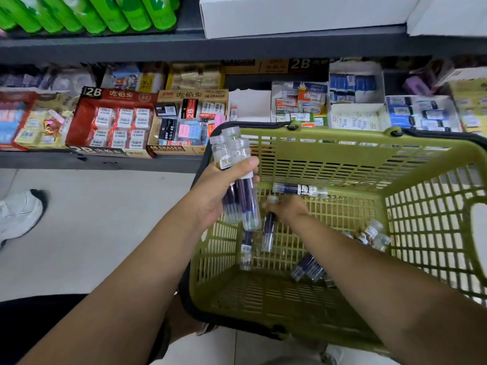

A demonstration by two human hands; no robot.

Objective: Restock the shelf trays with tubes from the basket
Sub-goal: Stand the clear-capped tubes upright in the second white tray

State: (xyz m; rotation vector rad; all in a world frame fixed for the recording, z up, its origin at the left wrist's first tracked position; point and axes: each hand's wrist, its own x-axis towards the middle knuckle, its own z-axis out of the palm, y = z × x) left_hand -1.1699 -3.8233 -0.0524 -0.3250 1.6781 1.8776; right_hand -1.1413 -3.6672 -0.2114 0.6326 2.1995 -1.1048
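Closest to the camera, two bare forearms reach forward over a green basket [427, 206] with a black rim. On its bottom lie several clear tubes with dark refills inside. There is a pair of tubes [308, 270] just beside the right forearm, a single tube [247, 252] near the left wall, and a small group of tubes [373, 233] in the right corner. A labelled tube [300, 190] lies along the far wall.

The right hand [287, 209] is down inside the basket. Its fingers curl around a nearly upright tube [268, 233], cap up — the hand is blurred, so the exact grip is not clear. The left hand [224, 188] is above the left edge of the basket. It grasps a bundle of tubes [246, 198], about three, with the thumb pressed across them and the caps pointing up.

At the left a white shoe [18, 214] stands on the pale floor [92, 219]. Behind the basket is the lower shelf [100, 162] with trays of erasers — a red tray marked 2B [113, 122] and, touching it, a tan tray marked 4B ERASER [184, 119]. Farther right are white trays with small blue packs [421, 111]. On the upper shelf lie green bottles [110, 14] and a white box [303, 14].
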